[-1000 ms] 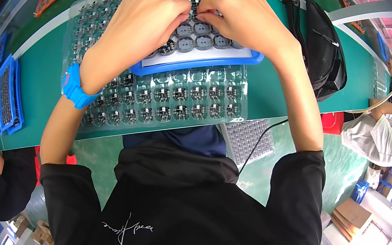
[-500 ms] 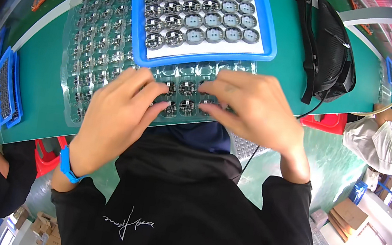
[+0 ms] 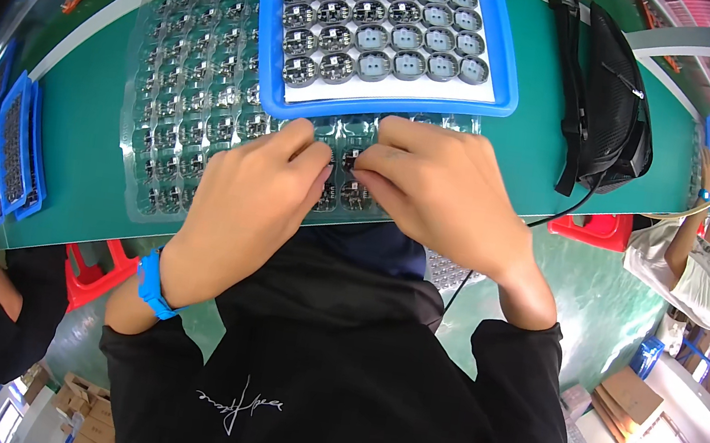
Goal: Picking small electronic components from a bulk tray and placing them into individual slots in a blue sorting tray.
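A clear plastic blister tray (image 3: 131,102), its pockets filled with small dark circuit boards (image 3: 210,99), lies on the green table in front of me. Over its near right part, my left hand (image 3: 251,194) has thumb and index finger pressed together; whatever is between them is hidden. My right hand (image 3: 444,188) faces it, pinching a small circuit board (image 3: 349,159) at its fingertips. Just beyond my hands a blue tray (image 3: 267,102) overlaps the blister tray. On its white sheet stand rows of round grey housings (image 3: 409,65), several with circuit boards in them.
A black bag (image 3: 613,103) with a strap and cable lies right on the green table (image 3: 71,130). Stacked blue trays (image 3: 13,150) are at the left edge. Red stools (image 3: 591,230) stand by the table's near edge. People sit at both sides, one in a white shirt (image 3: 680,273).
Both hands have closed from spread fingers into pinches and come nearer each other. The trays and bag appear shifted slightly right in the view.
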{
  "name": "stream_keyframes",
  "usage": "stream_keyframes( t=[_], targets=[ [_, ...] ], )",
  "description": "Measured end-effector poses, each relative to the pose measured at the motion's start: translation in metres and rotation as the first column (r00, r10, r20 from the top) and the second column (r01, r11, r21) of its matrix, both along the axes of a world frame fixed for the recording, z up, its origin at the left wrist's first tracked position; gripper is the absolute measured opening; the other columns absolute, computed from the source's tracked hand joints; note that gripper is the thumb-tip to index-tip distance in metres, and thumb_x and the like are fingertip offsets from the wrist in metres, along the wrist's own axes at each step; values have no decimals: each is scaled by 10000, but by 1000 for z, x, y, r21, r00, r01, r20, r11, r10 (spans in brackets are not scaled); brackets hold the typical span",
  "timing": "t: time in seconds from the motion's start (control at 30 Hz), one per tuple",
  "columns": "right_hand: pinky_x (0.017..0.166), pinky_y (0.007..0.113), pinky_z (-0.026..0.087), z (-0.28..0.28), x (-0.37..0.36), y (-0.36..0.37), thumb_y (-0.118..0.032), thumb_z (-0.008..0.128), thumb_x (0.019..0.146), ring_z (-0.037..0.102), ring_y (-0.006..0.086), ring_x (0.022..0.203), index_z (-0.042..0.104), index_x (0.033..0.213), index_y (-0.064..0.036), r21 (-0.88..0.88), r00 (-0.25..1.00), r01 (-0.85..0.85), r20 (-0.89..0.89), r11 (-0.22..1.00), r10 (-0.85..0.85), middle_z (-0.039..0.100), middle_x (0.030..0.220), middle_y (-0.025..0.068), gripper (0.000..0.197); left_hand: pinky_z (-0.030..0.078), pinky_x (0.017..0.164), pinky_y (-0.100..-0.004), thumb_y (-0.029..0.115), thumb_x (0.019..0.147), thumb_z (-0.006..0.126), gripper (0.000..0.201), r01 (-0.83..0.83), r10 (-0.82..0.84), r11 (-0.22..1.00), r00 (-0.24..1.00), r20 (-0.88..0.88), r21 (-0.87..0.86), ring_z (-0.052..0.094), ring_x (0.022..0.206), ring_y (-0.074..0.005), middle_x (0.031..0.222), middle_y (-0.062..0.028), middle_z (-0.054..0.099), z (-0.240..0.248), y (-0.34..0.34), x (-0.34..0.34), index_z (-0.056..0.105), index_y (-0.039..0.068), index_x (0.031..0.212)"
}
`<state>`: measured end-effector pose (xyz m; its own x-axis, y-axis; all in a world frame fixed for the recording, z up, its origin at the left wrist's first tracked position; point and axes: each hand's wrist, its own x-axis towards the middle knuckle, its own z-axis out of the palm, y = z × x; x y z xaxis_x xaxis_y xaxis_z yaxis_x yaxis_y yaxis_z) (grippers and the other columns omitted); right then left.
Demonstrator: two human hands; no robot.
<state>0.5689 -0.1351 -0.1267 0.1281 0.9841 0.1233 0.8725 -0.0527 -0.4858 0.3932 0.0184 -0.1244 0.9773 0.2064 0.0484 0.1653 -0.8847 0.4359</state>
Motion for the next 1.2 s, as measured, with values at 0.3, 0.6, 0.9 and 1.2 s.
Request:
stream_keyframes(
  t=[0.3, 0.6, 0.9, 1.2],
  targets=[
    [645, 364, 521, 21, 90, 32, -34, 822, 865, 677, 262, 749, 794, 939, -10, 300, 996, -88, 4, 950, 91, 654, 839, 99, 83, 488, 638, -369, 86, 934, 786, 80, 67, -30, 994, 931, 364, -90, 651, 756, -269, 911, -80, 638, 24, 42, 50, 746, 35, 982],
    [766, 461, 544, 45, 100, 51, -78, 772, 883, 697, 388, 868, 799, 970, 3, 129, 990, -96, -91, 987, 109, 707, 913, 162, 123, 517, 686, -439, 178, 950, 775, 119, 39, -45, 999, 941, 337, 23, 652, 760, -342, 923, -92, 630, 4, 61, 82, 747, 65, 972],
    [779, 470, 536, 47, 100, 56, -66, 755, 875, 691, 394, 892, 787, 941, 10, 103, 990, -141, 14, 985, 140, 703, 927, 168, 105, 525, 682, -465, 186, 961, 761, 107, 34, -73, 993, 933, 352, 117, 664, 778, -355, 922, -94, 628, 0, 60, 86, 746, 81, 970],
    [768, 478, 524, 53, 93, 57, -72, 745, 884, 682, 405, 888, 770, 930, 22, 81, 992, -125, 39, 989, 122, 693, 919, 177, 107, 522, 710, -428, 139, 945, 775, 104, 57, -97, 990, 941, 325, 131, 668, 799, -329, 955, -81, 641, 8, 59, 88, 751, 64, 1013]
  ],
)
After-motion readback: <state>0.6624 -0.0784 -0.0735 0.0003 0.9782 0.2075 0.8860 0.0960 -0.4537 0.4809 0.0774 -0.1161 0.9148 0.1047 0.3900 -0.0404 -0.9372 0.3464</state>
